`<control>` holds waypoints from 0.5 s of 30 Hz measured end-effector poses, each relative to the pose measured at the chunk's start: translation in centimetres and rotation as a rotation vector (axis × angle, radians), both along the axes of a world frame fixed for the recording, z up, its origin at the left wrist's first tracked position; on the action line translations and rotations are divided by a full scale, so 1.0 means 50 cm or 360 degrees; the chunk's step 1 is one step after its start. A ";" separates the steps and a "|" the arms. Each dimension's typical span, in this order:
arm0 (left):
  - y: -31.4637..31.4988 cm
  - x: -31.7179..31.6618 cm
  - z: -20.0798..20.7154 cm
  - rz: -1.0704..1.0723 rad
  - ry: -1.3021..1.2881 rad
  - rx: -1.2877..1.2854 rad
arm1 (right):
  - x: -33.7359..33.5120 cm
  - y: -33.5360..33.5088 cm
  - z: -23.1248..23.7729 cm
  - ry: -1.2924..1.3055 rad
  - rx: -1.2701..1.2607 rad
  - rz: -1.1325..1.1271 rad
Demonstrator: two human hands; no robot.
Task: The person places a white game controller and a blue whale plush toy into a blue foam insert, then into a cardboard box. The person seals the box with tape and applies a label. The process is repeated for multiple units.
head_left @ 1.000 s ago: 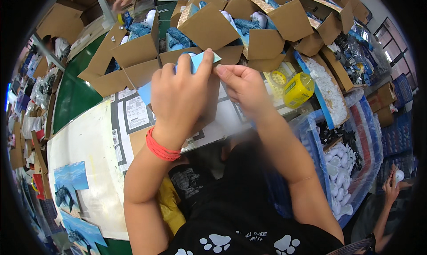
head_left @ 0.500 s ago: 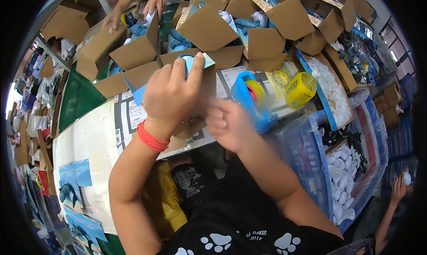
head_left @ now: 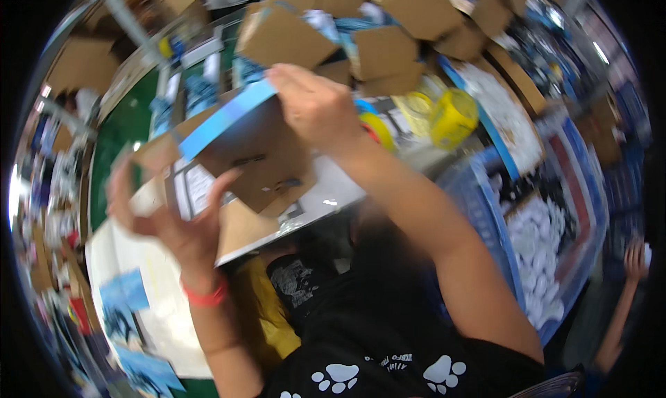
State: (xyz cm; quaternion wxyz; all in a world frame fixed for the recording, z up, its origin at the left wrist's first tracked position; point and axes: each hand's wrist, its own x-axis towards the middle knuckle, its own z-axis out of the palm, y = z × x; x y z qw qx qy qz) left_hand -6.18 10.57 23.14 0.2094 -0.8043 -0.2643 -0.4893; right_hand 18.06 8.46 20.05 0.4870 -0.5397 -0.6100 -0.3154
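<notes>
A brown cardboard box [head_left: 257, 165] with a bright blue strip along its upper edge is tilted above the work table. My right hand [head_left: 319, 110] grips its upper right corner, fingertips at the end of the blue strip. To the left of the box, my left hand [head_left: 170, 214], with a red band at the wrist, is spread with thumb and fingers apart; motion smears it. Partly hidden behind my right forearm is a blue tape dispenser with a yellow tape roll [head_left: 379, 131]. Whatever the box holds cannot be seen.
Open cartons [head_left: 385, 51] with blue items crowd the far side. A yellow bottle [head_left: 454, 117] and a tray of white bits [head_left: 503, 113] stand right, above a blue-edged plastic bag [head_left: 579, 190] of white parts. Blue picture cards [head_left: 125, 292] lie left. Another person's hand [head_left: 635, 259] shows at far right.
My left hand has left the box top and swung down to the left, opening. My right hand has risen to the box's upper corner. The box has turned, and the view has shifted.
</notes>
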 end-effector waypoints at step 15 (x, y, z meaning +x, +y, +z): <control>-0.052 -0.198 -0.093 -0.0255 -0.0147 -0.2358 | 0.187 -0.531 -0.053 0.0492 -0.0449 -0.0498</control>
